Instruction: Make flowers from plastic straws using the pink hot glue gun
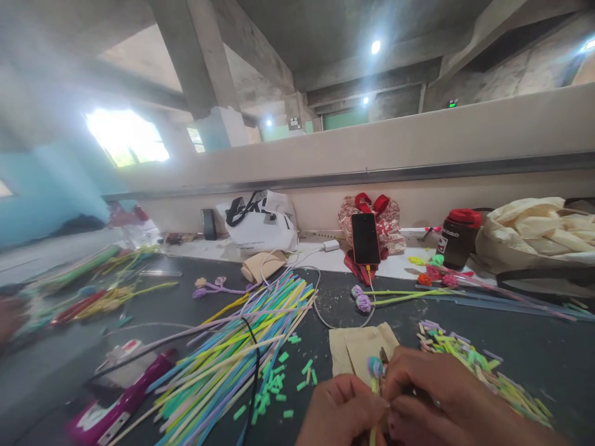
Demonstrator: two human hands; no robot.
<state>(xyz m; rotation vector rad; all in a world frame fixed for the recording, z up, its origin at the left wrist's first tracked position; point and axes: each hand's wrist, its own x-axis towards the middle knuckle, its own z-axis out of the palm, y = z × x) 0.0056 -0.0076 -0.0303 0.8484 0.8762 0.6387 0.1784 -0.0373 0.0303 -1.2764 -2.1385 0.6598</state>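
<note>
Close in front of me, my left hand (346,412) is closed, pinching the yellow-green stem of a small pipe-cleaner flower (374,367). The flower's head is blue and purple and points upward. My right hand (446,396) is closed beside it, its fingertips meeting my left fingers at the stem. A dark metal-tipped tool (383,355) sticks out above the right fingers; most of it is hidden in the hand, so its kind does not show. Behind the flower lies a beige paper sheet (341,352) on the dark table.
A large heap of coloured pipe cleaners (246,353) lies left, with cut green pieces (272,390) beside it. More short pieces (483,365) lie right. A purple heat tool (125,396) with a cable is front left. Finished purple flowers (363,302), a phone (365,238) and a bottle (458,238) stand behind.
</note>
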